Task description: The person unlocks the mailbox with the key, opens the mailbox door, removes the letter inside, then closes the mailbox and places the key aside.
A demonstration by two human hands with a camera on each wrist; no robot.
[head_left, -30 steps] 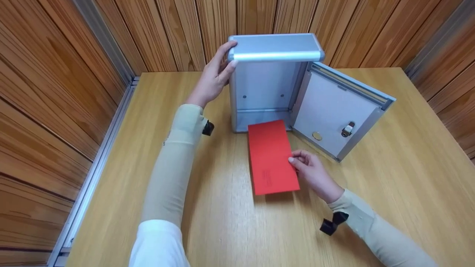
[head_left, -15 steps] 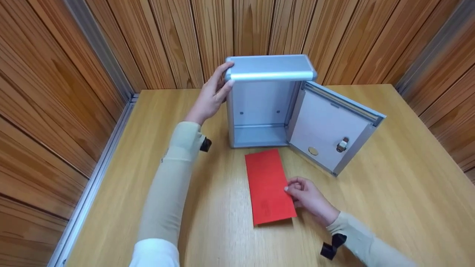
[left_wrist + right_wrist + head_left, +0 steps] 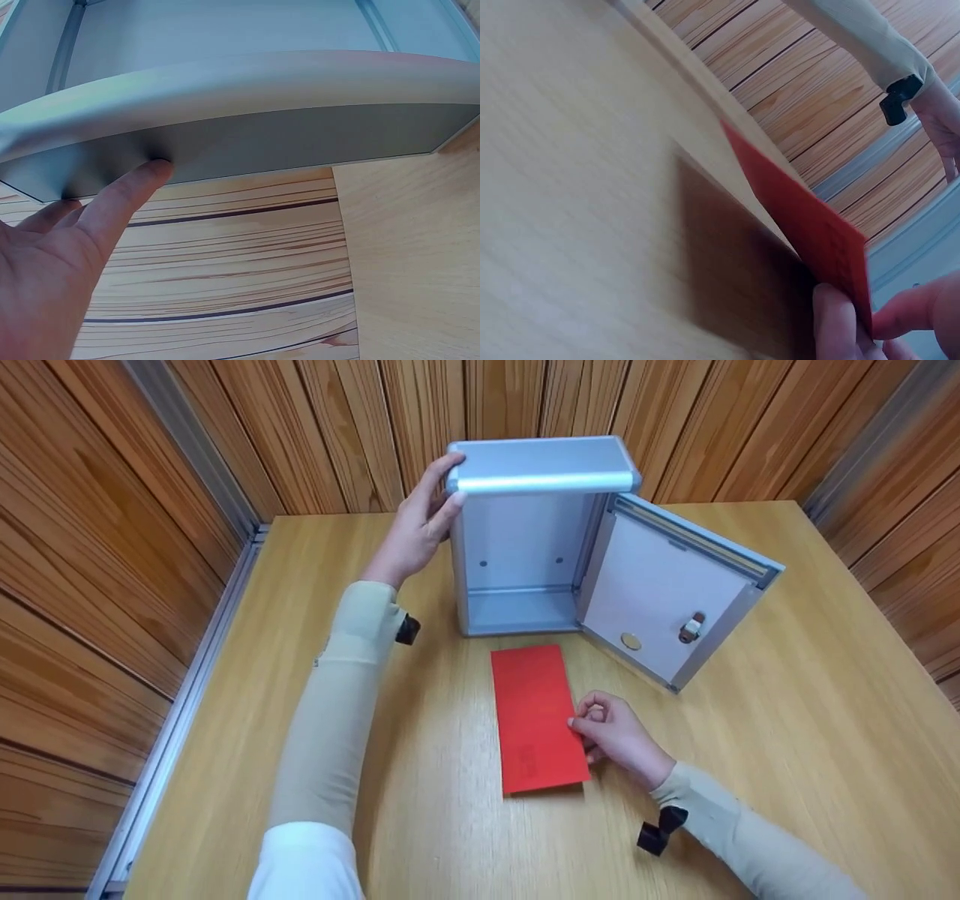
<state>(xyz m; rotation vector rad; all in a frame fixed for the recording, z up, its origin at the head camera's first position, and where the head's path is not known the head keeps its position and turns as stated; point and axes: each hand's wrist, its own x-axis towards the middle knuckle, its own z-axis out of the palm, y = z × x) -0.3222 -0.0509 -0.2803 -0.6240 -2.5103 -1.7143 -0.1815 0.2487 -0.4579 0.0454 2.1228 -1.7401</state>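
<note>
A silver metal mailbox (image 3: 544,465) stands upright, its front door (image 3: 667,585) swung out to the right. My left hand (image 3: 411,532) grips its upper left corner, thumb at the front edge, fingers over the top. In the left wrist view one fingertip (image 3: 161,169) presses on the flat grey panel. My right hand (image 3: 622,739) pinches the right edge of a red envelope (image 3: 536,712) between thumb and fingers. The envelope lies just in front of the mailbox opening, faint print near its closer end. In the right wrist view it tilts above the table with a shadow beneath.
Inside the door is a lock (image 3: 691,627) with a round gold sticker (image 3: 631,641) to its left. Wood-panelled walls stand behind and at both sides of the wooden table (image 3: 435,825). A metal rail (image 3: 184,690) runs along the left edge.
The red envelope has been drawn back from the mailbox opening, which its far end overlapped a second ago. My right hand moved with it. My left hand stays at the corner; the head view shifted slightly.
</note>
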